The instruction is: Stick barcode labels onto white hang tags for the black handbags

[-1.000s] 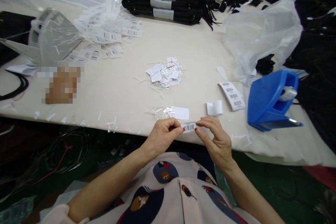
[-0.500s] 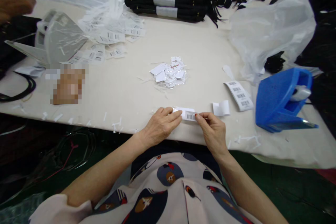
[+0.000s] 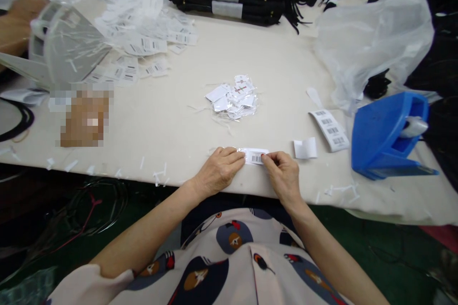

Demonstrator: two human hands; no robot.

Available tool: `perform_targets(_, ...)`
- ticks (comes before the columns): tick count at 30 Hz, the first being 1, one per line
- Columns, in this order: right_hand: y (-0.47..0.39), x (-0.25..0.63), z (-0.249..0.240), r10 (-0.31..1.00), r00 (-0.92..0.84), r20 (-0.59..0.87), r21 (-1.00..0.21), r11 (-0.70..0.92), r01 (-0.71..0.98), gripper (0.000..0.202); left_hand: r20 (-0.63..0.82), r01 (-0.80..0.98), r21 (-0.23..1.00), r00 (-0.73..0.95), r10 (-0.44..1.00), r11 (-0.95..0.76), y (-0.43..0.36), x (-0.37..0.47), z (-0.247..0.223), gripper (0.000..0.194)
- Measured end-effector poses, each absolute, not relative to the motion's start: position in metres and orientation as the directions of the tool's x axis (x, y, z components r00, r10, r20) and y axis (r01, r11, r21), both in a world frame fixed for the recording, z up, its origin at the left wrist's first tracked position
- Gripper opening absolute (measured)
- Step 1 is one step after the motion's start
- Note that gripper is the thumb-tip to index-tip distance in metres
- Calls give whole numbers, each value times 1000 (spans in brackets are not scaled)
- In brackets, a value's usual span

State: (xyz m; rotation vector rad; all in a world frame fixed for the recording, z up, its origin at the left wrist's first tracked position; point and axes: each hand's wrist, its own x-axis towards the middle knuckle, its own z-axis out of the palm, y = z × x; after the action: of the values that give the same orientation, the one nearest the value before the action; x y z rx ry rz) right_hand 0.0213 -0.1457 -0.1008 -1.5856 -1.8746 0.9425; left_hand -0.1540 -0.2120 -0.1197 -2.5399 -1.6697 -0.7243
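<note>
On the near edge of the table lies a narrow white tag. My left hand presses on its left end, fingers together and bent over it. A small barcode sticker sits over the tag's right part. My right hand pinches the sticker's right end between thumb and forefinger; a red spot shows at the fingertip. Whether the sticker is fully stuck down, I cannot tell. Beyond my hands is a loose pile of white tags with thin strings. To the right are a folded white paper and a barcode sticker strip.
A blue tape dispenser and a clear plastic bag stand right. At left are a grey dispenser, heaped barcode labels and another person's arm. Black bundles with white bands lie at the back.
My right hand has shifted slightly left along the tag, nearer my left hand. The other person's hand has come down behind the grey dispenser. The view has shifted a little.
</note>
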Motion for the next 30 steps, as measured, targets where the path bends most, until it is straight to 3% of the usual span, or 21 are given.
perform_targets(8, -146, 18, -101, 979, -204, 16, -713, 154, 684, 20, 402, 869, 240, 317, 859, -433, -211, -154, -117, 20)
perform_targets(20, -144, 17, -103, 959, -266, 97, -582, 272, 766, 21, 285, 882, 181, 376, 881, -435, -211, -152, -114, 32)
perform_targets(27, -146, 14, -103, 918, -353, 180, -359, 396, 845, 19, 243, 893, 148, 384, 891, -425, -210, -150, -110, 34)
perform_targets(30, -143, 16, -99, 938, -313, 146, -318, 344, 884, 18, 212, 895, 149, 386, 898, -420, -209, -150, -109, 35)
